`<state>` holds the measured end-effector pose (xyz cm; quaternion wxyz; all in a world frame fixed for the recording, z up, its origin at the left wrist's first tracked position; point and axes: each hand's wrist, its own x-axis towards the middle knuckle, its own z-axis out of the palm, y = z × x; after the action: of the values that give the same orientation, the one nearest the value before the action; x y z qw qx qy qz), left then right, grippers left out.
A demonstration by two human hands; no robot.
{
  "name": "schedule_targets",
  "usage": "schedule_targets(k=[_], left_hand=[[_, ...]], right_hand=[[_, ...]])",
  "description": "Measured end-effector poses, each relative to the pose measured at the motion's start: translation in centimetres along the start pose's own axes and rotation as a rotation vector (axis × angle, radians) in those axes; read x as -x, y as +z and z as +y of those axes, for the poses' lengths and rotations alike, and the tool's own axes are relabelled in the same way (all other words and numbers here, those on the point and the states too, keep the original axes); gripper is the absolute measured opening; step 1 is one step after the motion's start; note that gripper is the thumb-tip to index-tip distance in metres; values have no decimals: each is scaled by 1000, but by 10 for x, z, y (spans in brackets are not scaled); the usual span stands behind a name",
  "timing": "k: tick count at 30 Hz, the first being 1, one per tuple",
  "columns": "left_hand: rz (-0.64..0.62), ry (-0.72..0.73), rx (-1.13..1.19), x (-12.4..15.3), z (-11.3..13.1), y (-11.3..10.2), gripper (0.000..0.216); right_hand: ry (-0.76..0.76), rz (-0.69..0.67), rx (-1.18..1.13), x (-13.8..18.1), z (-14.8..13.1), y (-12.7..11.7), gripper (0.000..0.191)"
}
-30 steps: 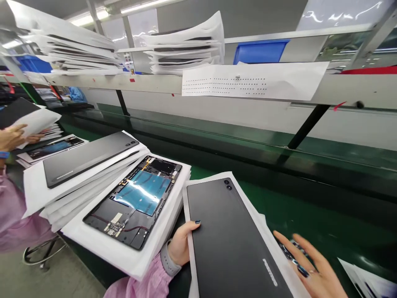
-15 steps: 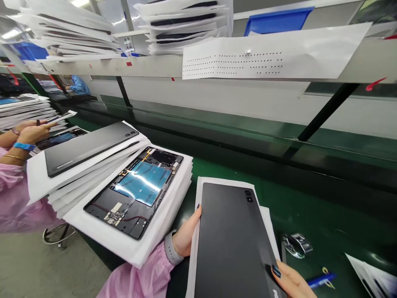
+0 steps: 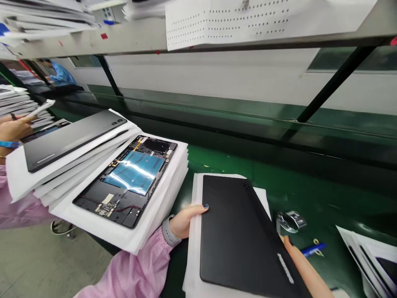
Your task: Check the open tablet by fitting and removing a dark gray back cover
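Panel is clamped at opposite edges by left-hand grip and right-hand grip; opened tablet lies left of panel.

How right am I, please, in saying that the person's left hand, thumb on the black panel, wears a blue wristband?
Not quite: the wristband is grey, as the head view shows; the left hand has its thumb on the black panel.

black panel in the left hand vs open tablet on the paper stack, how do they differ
The black panel shows a smooth surface; the open tablet exposes circuitry and a blue sheet. The left hand holds the panel, while the tablet lies on the paper stack. Both look flat and oblong.
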<state>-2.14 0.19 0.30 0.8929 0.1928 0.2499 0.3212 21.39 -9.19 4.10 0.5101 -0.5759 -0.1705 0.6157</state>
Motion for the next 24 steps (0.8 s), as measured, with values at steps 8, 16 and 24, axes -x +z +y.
schedule_targets(k=[8,16,24], left_hand=[[172,-107,38,2,7,3,17],[140,-144,120,2,9,0,24],[96,-106,122,2,10,-3,32]], right_hand=[[-174,6,25,0,5,-7,34],[-270,47,44,1,-1,-5,23],[-200,-18,-69,10,-7,8,33]])
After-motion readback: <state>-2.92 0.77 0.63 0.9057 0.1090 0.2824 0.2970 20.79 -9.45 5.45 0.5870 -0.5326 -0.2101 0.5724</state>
